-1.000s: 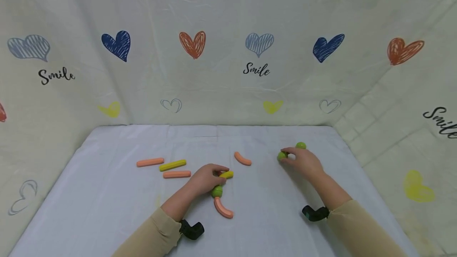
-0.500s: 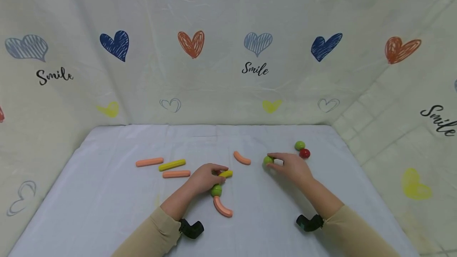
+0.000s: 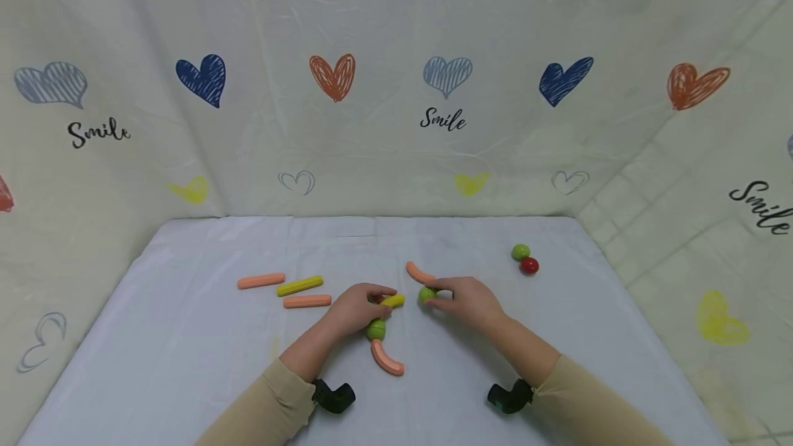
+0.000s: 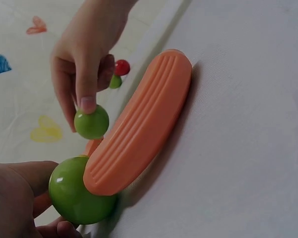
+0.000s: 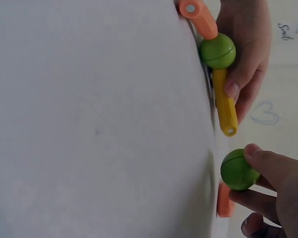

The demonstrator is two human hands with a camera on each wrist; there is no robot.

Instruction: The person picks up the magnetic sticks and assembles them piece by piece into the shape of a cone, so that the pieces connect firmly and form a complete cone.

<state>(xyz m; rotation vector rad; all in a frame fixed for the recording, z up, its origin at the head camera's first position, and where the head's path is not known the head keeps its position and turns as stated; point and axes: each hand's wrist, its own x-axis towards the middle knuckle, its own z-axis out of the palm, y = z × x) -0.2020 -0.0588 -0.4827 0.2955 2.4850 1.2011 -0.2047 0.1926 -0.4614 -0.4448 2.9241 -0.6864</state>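
While both forearms in beige sleeves (image 3: 266, 401) reach in from the near edge, a black curved device (image 3: 333, 398) sits at each wrist. Nearest on the white-covered desk (image 3: 186, 363): a curved, ribbed, salmon-orange rod (image 3: 387, 358), its far end touching a glossy green ball (image 3: 375, 330) with a seam line. Beyond that ball, in line with it, a short yellow rod (image 3: 394, 301) points far and right; its free end shows a small pale disc in the right wrist view. Left hand (image 3: 357, 308): narrow grip, thumb and fingers about the yellow rod.

To the right, the right hand (image 3: 469, 303) pinches a second glossy green ball (image 3: 426, 295) between thumb and fingers, near the yellow rod's free end, gap between. Left of the left hand: a straight salmon rod (image 3: 307, 301), then a straight ribbed yellow rod (image 3: 300, 285), then another straight salmon rod (image 3: 261, 281) farther left.

Just beyond the held ball lies a second curved salmon rod (image 3: 420, 273); contact with the right fingers cannot be told. Far right: a shiny red ball (image 3: 529, 266) just beside a third green ball (image 3: 521, 252). Farthest: a pale backdrop (image 3: 384, 157) printed with hearts and "Smile".
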